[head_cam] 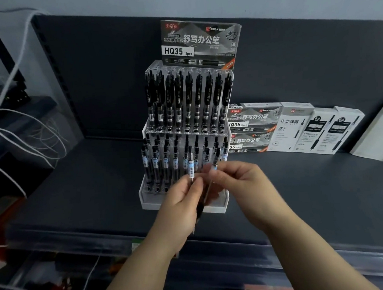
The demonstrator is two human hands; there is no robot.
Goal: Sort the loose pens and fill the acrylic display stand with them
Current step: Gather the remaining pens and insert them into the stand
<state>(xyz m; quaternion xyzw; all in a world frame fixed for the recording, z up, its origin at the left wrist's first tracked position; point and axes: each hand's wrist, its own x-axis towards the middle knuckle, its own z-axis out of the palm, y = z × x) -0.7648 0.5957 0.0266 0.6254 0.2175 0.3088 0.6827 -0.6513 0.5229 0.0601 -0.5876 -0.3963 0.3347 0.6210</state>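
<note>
A tiered clear acrylic display stand sits on a dark shelf, its upper row full of black pens and its lower row holding several pens with blue labels. In front of the lower row, my left hand grips a bundle of black pens, one of them sticking up with a white barcode label. My right hand pinches the top of another pen from that bundle, right beside the left fingers.
A pen box marked HQ35 stands on top of the stand. More grey pen boxes and white pen boxes lie on the shelf to the right. White cables hang at the left. The shelf's front edge runs below my hands.
</note>
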